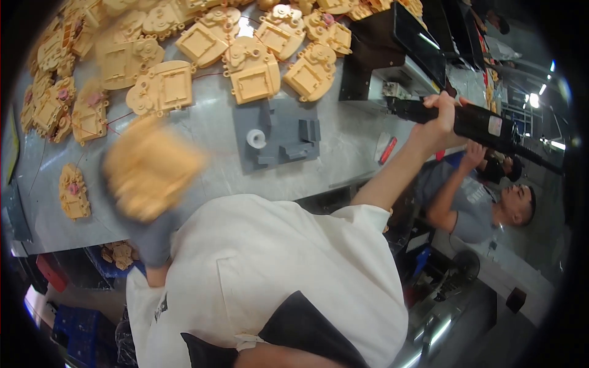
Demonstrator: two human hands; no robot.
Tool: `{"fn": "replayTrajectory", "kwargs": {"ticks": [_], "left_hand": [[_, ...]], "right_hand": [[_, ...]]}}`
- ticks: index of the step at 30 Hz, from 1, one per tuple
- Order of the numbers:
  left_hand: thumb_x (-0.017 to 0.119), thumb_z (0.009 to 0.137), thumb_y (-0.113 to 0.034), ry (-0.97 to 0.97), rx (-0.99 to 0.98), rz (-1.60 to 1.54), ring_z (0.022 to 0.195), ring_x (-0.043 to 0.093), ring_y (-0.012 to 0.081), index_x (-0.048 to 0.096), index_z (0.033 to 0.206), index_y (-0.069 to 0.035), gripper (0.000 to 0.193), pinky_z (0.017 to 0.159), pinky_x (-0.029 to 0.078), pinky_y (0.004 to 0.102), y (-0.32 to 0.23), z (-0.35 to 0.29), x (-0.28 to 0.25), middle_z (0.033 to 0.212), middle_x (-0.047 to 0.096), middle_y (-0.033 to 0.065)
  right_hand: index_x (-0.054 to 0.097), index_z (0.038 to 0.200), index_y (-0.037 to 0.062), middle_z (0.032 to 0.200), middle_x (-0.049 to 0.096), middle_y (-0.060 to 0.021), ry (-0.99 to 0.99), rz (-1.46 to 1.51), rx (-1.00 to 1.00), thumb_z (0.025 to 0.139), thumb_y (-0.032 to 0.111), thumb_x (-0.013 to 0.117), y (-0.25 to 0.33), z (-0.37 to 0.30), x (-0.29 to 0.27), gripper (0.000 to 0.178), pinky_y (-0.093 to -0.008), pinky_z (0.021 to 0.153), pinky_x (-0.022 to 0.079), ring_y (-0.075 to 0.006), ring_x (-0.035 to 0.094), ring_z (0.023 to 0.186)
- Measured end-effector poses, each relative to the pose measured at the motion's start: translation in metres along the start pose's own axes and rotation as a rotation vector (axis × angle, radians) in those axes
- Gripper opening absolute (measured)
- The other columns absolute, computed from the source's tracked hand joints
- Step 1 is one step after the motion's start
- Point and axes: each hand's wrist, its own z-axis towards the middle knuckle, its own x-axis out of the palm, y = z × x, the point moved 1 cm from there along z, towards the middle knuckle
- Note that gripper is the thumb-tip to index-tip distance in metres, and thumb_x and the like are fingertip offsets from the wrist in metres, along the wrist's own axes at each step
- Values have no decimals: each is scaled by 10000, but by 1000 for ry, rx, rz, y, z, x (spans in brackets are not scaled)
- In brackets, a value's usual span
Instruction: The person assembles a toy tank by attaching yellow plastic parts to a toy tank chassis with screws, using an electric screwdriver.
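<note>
My left hand (145,235), covered in grey cloth, holds up a pale yellow plastic housing (156,165) over the near left of the bench. Motion smears the housing and it hides the fingers. Out to the right, my right hand (439,118) is wrapped round a black electric screwdriver (485,125). The tool lies almost level, its nose at the metal front of a dark box-shaped machine (396,91). Between my hands, a grey fixture plate (270,158) with raised blocks and a white round post (256,138) lies on the bench.
Many yellow housings (253,73) with thin red wires crowd the far side of the metal bench (215,175). A single housing (74,191) lies at the left. A red-handled tool (388,149) rests near the right edge. Another person (472,196) is beyond my right arm.
</note>
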Motion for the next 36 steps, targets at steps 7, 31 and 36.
{"fn": "replayTrajectory", "kwargs": {"ticks": [7, 31, 36], "left_hand": [[625, 849, -229, -1065, -349, 636, 1079, 492, 228, 346, 1290, 64, 598, 949, 397, 339, 89, -208, -137, 1253, 467, 149], [694, 709, -195, 278, 294, -313, 1113, 476, 231, 382, 1204, -43, 605, 968, 366, 359, -49, 72, 59, 1203, 480, 148], [841, 598, -178, 268, 460, -231, 1249, 363, 325, 287, 1168, -86, 800, 1013, 302, 400, -15, 74, 139, 1338, 340, 263]], "right_hand": [[468, 944, -47, 584, 492, -94, -24, 19, 29, 664, -125, 540, -7, 7, -5, 300, -292, 530, 453, -174, 489, 458], [285, 1236, -72, 601, 544, -104, -134, -45, -123, 743, -58, 600, -19, -5, -9, 586, -266, 572, 459, -147, 511, 478], [229, 1276, -50, 599, 566, -115, -64, -105, -195, 749, -56, 590, -23, -1, -9, 638, -277, 579, 490, -134, 516, 469]]}}
